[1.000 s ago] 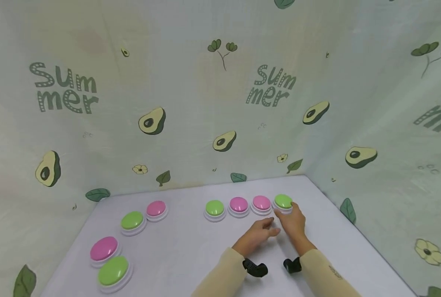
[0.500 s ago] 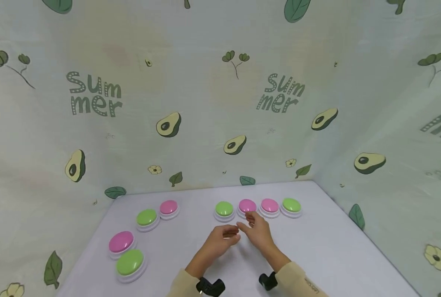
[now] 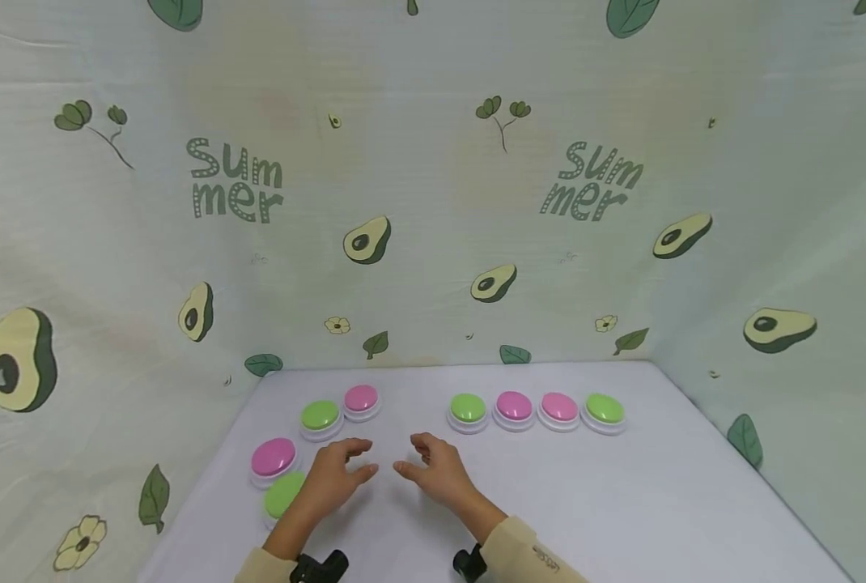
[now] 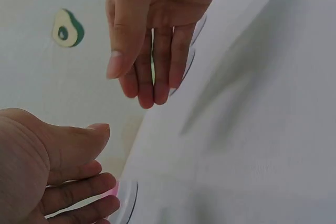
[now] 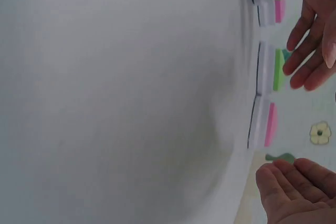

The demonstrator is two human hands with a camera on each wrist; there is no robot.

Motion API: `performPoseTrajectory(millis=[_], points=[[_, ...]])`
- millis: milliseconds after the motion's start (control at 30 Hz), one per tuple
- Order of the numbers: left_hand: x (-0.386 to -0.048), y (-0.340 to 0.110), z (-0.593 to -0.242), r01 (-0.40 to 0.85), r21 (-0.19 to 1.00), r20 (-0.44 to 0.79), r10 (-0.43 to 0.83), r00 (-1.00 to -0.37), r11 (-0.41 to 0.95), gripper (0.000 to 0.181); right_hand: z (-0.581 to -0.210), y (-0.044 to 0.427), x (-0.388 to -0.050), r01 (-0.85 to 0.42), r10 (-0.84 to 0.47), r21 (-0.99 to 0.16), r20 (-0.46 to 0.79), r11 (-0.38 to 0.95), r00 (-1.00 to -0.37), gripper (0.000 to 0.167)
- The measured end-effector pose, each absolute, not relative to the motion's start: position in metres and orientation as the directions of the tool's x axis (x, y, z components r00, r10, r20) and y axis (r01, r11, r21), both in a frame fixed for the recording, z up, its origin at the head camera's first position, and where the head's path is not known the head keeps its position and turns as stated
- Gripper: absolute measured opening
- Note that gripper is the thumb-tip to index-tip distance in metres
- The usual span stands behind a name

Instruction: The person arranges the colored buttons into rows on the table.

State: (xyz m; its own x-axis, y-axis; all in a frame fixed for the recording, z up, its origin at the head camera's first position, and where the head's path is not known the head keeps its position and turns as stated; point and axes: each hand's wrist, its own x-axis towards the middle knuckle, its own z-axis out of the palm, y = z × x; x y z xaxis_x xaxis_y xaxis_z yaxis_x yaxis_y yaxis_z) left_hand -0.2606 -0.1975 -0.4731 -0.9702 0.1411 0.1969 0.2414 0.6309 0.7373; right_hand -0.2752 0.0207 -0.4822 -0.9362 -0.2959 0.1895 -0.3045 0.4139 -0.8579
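Note:
My left hand [image 3: 334, 476] hovers above the white table near the left group of round push buttons, its fingers relaxed and holding nothing. Its wrist partly covers the nearest green button [image 3: 282, 492]. Behind that lie a pink button [image 3: 273, 457], another green button [image 3: 320, 414] and a far pink button [image 3: 361, 397]. My right hand [image 3: 440, 471] faces the left one across a gap, thumb and fingers spread and bare of anything. Beyond it, a row holds a green button [image 3: 468, 407], two pink ones and a right-end green button [image 3: 604, 408]. All have white bases.
The white tabletop [image 3: 666, 502] ends at a hanging cloth [image 3: 418, 186] printed with avocados, leaves and "summer". The cloth rises behind the table and along its sides. A black wrist device [image 3: 320, 567] sits at the left cuff, another [image 3: 469, 561] at the right.
Both hands have moved left, from the row's right end to between the groups. My right hand has come away from the far-right green button. The head view has turned left.

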Motion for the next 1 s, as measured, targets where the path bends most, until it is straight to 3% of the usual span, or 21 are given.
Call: performPoseTrajectory(millis=[267, 500, 1000], points=[[-0.25, -0.246, -0.464, 0.154, 0.653, 0.175, 0.051, -0.983, 0.741, 0.043, -0.481, -0.02, -0.276, -0.313, -0.369, -0.861, 0.161, 0.401, -0.916, 0.057], [-0.242, -0.278, -0.465, 0.155, 0.671, 0.181, 0.042, -0.983, 0.725, 0.043, -0.482, -0.046, -0.272, -0.329, -0.41, -0.844, 0.145, 0.424, -0.9, 0.053], [-0.23, -0.334, -0.483, 0.007, 0.724, -0.011, 0.022, -1.0, 0.69, 0.06, -0.498, -0.093, -0.269, -0.362, -0.456, -0.811, 0.135, 0.46, -0.88, 0.047]])
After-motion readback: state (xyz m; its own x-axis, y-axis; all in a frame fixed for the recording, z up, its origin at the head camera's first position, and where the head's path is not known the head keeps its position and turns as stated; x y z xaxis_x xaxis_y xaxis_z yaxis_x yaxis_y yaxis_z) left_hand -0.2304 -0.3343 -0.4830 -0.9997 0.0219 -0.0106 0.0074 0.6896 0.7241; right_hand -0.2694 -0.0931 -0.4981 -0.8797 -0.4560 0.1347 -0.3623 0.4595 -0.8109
